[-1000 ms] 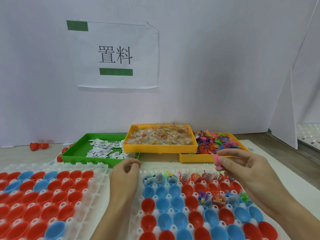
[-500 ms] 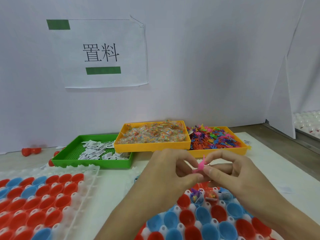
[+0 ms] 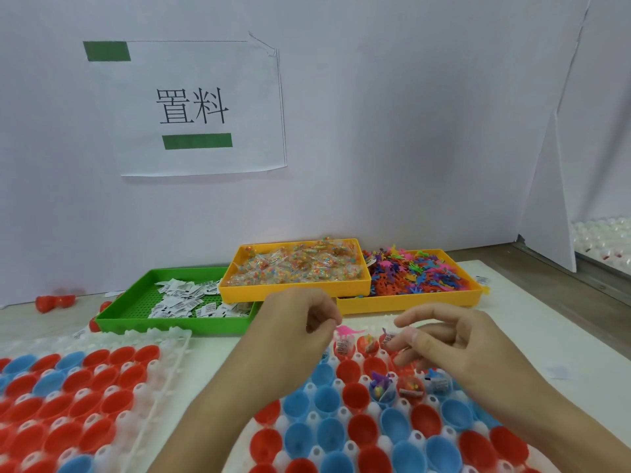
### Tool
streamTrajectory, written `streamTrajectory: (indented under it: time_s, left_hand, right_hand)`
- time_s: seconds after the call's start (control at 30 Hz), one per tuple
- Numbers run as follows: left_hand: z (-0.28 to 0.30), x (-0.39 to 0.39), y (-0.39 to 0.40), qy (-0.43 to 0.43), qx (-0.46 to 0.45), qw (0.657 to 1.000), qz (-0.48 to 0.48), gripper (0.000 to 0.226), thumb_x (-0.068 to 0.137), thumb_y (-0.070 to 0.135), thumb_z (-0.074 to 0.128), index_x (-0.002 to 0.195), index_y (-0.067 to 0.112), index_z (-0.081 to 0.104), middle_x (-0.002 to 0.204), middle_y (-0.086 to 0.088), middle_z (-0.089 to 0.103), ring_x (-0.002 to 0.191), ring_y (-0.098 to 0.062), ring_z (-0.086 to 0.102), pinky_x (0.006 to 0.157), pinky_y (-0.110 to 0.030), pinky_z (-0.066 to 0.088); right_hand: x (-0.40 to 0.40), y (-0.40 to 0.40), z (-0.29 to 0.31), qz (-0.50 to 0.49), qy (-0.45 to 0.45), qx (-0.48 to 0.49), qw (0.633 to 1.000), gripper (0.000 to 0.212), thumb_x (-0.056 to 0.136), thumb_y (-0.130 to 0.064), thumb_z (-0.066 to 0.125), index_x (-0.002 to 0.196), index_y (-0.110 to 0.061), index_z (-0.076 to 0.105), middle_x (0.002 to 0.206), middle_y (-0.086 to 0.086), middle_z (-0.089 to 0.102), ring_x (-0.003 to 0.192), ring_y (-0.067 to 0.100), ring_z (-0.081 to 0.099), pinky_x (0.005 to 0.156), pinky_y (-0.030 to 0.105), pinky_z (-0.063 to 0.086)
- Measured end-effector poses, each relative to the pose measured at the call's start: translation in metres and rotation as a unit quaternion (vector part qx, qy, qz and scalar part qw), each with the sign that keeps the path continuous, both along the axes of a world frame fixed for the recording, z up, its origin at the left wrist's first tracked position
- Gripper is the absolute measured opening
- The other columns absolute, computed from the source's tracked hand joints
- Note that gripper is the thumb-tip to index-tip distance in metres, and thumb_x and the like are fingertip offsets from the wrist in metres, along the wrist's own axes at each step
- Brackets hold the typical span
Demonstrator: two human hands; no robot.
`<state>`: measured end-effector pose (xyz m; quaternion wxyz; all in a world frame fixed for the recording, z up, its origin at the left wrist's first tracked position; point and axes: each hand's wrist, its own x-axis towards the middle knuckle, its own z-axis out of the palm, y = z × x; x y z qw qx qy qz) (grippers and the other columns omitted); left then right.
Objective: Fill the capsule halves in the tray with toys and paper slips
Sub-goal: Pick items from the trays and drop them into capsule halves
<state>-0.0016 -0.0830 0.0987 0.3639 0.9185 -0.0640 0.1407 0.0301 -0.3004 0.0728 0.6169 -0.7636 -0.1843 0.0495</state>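
Item: white moulded plastic tray [image 3: 351, 409] holding red and blue plastic capsule halves [image 3: 362, 428], taken here as the reference point. Several halves in its far rows held small toys, sweet packets and paper slips; the nearer halves showed bare interiors.

Left hand [image 3: 293, 332]: above the tray's far left corner, fingers curled inward with the tips together; whether they pinched anything could not be told.

Right hand [image 3: 454, 343]: above the tray's far right part, fingers loosely spread and slightly bent, holding nothing visible.

Small pink plastic dinosaur toy [image 3: 346, 331]: between the two hands, over the tray's far edge, touching neither hand as far as could be seen.

Beyond the tray, left to right: green perforated plastic bin [image 3: 136, 314] of white printed paper slips [image 3: 184, 298]; yellow plastic bin [image 3: 293, 290] of clear sweet packets [image 3: 300, 264]; second yellow plastic bin [image 3: 409, 300] of mixed coloured plastic toy figures [image 3: 416, 271].

Left of the tray: second white moulded tray [image 3: 170, 339], with mostly red halves.

On the wall behind the bins: white paper sign [image 3: 191, 107] with black characters and green bars.
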Motion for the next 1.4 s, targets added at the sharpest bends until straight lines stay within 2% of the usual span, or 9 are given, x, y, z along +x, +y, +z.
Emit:
streamTrajectory:
  time_s: [0.13, 0.23, 0.5, 0.77, 0.93, 1.03, 1.1, 1.2, 1.4]
  left_hand:
    - [-0.004, 0.0, 0.011, 0.042, 0.084, 0.995, -0.022, 0.026, 0.084, 0.007, 0.063, 0.072, 0.03, 0.066, 0.07, 0.009, 0.067, 0.066, -0.003, 0.062, 0.064, -0.017, 0.051]
    - [-0.01, 0.001, 0.005, 0.071, 0.128, 0.988, -0.041, 0.019, 0.083, 0.01, 0.063, 0.075, 0.027, 0.07, 0.069, 0.008, 0.067, 0.066, -0.006, 0.06, 0.07, -0.028, 0.055]
    - [-0.021, 0.0, -0.013, 0.083, 0.164, 0.98, -0.076, 0.025, 0.086, 0.008, 0.06, 0.096, 0.023, 0.078, 0.074, 0.006, 0.063, 0.067, -0.011, 0.06, 0.068, -0.024, 0.054]
    - [-0.032, 0.005, -0.02, 0.049, 0.155, 0.985, -0.052, 0.032, 0.092, 0.008, 0.061, 0.118, 0.026, 0.064, 0.09, 0.004, 0.064, 0.077, -0.007, 0.052, 0.082, -0.028, 0.051]
    - [-0.022, 0.002, -0.006, 0.023, 0.169, 0.984, -0.048, 0.017, 0.091, 0.031, 0.065, 0.108, 0.032, 0.066, 0.088, 0.018, 0.058, 0.085, -0.002, 0.052, 0.081, -0.019, 0.046]
    - [-0.012, 0.01, 0.01, -0.013, 0.135, 0.99, 0.021, 0.008, 0.088, 0.029, 0.067, 0.094, 0.034, 0.067, 0.083, 0.02, 0.06, 0.082, 0.002, 0.055, 0.071, -0.01, 0.042]
    - [-0.007, 0.029, 0.021, -0.035, 0.106, 0.991, 0.078, 0.009, 0.087, 0.021, 0.068, 0.089, 0.03, 0.068, 0.079, 0.017, 0.061, 0.077, -0.001, 0.057, 0.066, -0.01, 0.04]
    - [-0.003, 0.072, 0.03, -0.026, 0.117, 0.985, 0.127, 0.013, 0.089, 0.018, 0.066, 0.102, 0.021, 0.07, 0.091, 0.006, 0.064, 0.083, -0.012, 0.057, 0.071, -0.022, 0.04]
    - [-0.004, 0.142, 0.031, 0.005, 0.177, 0.978, 0.108, 0.022, 0.097, 0.011, 0.058, 0.116, 0.011, 0.069, 0.114, -0.01, 0.065, 0.092, -0.02, 0.056, 0.076, -0.026, 0.042]
  right_hand:
    - [0.005, -0.004, -0.003, -0.033, -0.033, 0.006, 0.999, 0.013, 0.094, -0.006, 0.063, 0.095, -0.014, 0.072, 0.08, 0.005, 0.077, 0.073, 0.02, 0.074, 0.068, 0.022, 0.059]
    - [0.007, -0.005, -0.005, -0.045, -0.061, -0.003, 0.997, 0.016, 0.094, -0.002, 0.062, 0.095, -0.014, 0.071, 0.077, 0.004, 0.077, 0.067, 0.018, 0.073, 0.061, 0.018, 0.055]
    - [0.01, -0.004, -0.009, -0.059, -0.084, -0.021, 0.994, 0.018, 0.094, -0.005, 0.062, 0.095, -0.019, 0.071, 0.076, 0.0, 0.077, 0.067, 0.017, 0.073, 0.062, 0.016, 0.055]
    - [0.011, -0.004, -0.01, -0.066, -0.093, -0.028, 0.993, 0.018, 0.093, -0.006, 0.063, 0.095, -0.022, 0.07, 0.076, -0.003, 0.077, 0.068, 0.014, 0.073, 0.063, 0.015, 0.055]
    - [0.013, -0.006, -0.011, -0.07, -0.089, -0.023, 0.993, 0.019, 0.094, -0.005, 0.062, 0.094, -0.022, 0.071, 0.075, -0.003, 0.076, 0.068, 0.014, 0.073, 0.062, 0.015, 0.055]
    - [0.014, -0.008, -0.01, -0.072, -0.086, -0.022, 0.993, 0.021, 0.094, -0.005, 0.062, 0.093, -0.023, 0.071, 0.075, -0.005, 0.076, 0.069, 0.014, 0.072, 0.062, 0.014, 0.055]
    - [0.015, -0.009, -0.01, -0.075, -0.085, -0.02, 0.993, 0.021, 0.094, -0.006, 0.062, 0.093, -0.024, 0.072, 0.075, -0.005, 0.076, 0.069, 0.013, 0.072, 0.063, 0.015, 0.055]
    - [0.016, -0.01, -0.01, -0.077, -0.079, -0.009, 0.994, 0.022, 0.094, -0.005, 0.061, 0.094, -0.023, 0.073, 0.075, -0.004, 0.076, 0.069, 0.014, 0.072, 0.065, 0.017, 0.056]
    - [0.018, -0.011, -0.012, -0.083, -0.062, 0.002, 0.995, 0.024, 0.095, -0.003, 0.061, 0.092, -0.023, 0.073, 0.074, -0.003, 0.076, 0.069, 0.014, 0.072, 0.065, 0.018, 0.056]
